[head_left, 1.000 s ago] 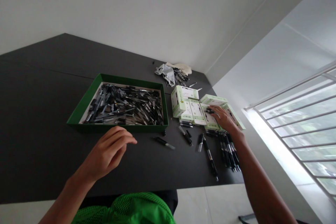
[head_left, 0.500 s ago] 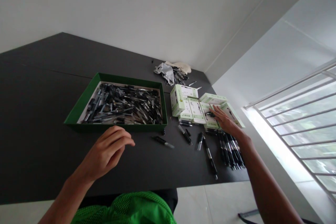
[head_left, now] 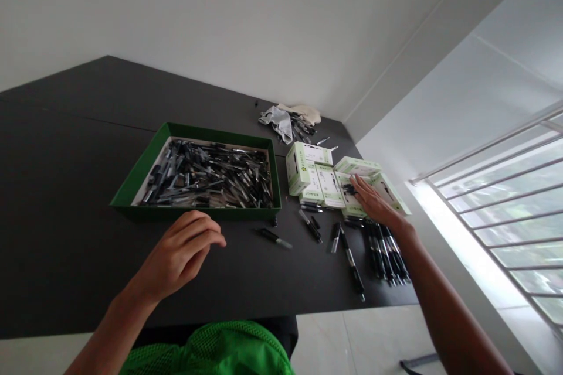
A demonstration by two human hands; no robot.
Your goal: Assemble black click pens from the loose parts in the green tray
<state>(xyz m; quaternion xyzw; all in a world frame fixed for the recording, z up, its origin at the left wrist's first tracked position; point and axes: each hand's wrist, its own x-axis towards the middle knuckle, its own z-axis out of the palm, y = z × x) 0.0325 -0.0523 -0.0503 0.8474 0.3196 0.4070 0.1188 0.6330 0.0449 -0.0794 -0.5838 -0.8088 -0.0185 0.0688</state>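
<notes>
My left hand (head_left: pixel 185 252) hovers over the dark table just in front of the green tray (head_left: pixel 138 173), fingers loosely bent, with nothing visible in it. Loose black-and-clear pens (head_left: pixel 215 179) fill the tray in a jumble. On the right, my right hand (head_left: pixel 372 199) lies stretched out flat over the pale green and white pen boxes (head_left: pixel 328 184), fingers extended. Dark pen parts (head_left: pixel 349 188) show at its fingertips; whether it touches them I cannot tell. Below this hand a row of black pens (head_left: pixel 385 252) lies side by side near the table's right edge.
Several single pens lie between tray and boxes, among them a capped pen (head_left: pixel 273 238) and a long pen (head_left: pixel 353 263) near the front edge. Behind the boxes are a grey cloth (head_left: pixel 278 120), a cream cloth (head_left: pixel 305 112) and more pens. A barred window (head_left: pixel 519 211) is on the right.
My right hand has shifted slightly left over the boxes, its fingers now flatter. My left hand has hardly moved, and the pens lie as before.
</notes>
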